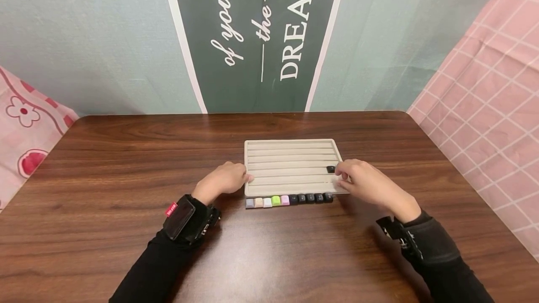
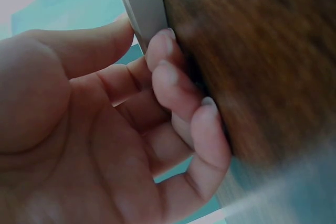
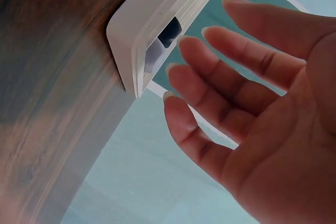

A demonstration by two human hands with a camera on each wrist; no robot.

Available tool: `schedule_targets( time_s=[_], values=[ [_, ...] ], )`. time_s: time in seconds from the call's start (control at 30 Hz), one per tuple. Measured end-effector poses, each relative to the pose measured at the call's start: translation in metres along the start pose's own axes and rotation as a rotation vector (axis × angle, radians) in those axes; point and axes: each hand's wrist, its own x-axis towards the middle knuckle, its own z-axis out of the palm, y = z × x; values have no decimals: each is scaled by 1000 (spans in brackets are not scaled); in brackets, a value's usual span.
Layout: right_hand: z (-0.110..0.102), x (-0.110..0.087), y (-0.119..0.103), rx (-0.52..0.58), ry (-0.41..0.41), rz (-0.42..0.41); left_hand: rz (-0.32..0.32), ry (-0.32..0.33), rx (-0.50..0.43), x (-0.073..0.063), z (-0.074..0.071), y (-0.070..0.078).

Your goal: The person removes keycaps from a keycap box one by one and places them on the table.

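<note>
A cream ridged tray [image 1: 290, 159] lies on the table. My left hand [image 1: 223, 179] pinches its left edge, thumb over the rim and fingers curled against the outer side, as the left wrist view shows. Over the tray's right edge hovers my right hand [image 1: 365, 182], its fingers loosely bent and nothing between them. Right by those fingertips, a black keycap [image 1: 330, 169] sits in the tray. The right wrist view shows this black keycap [image 3: 169, 32] beside a pale keycap [image 3: 154, 56], which the hand hides in the head view.
Along the tray's front edge runs a row of keycaps: a grey one [image 1: 250, 203], a beige, a white, a green one [image 1: 275, 200], a pink, then several black ones [image 1: 310, 198]. The brown wooden table [image 1: 126, 162] meets a printed cloth backdrop [image 1: 105, 46] at its far edge.
</note>
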Motion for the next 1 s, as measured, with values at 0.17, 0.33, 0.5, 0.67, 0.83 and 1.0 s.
schedule_targets(
  time_s=[0.17, 0.33, 0.5, 0.67, 0.83, 1.0],
  values=[
    [-1, 2, 4, 12, 5, 12, -2, -10, -10, 0, 0, 0],
    [-4, 5, 6, 17, 7, 29, -7, -13, -12, 0, -1, -1],
    [-2, 6, 7, -6, 7, 47, -4, -12, -8, 0, -1, -1],
    [-1, 6, 9, -19, 23, 56, -7, -16, -10, 0, -1, 0],
    [1, 8, 11, -31, 43, 49, -7, -15, -8, 0, 0, 1],
    [2, 13, 13, -34, 21, 63, -9, -11, -12, -1, 1, 1]
  ],
)
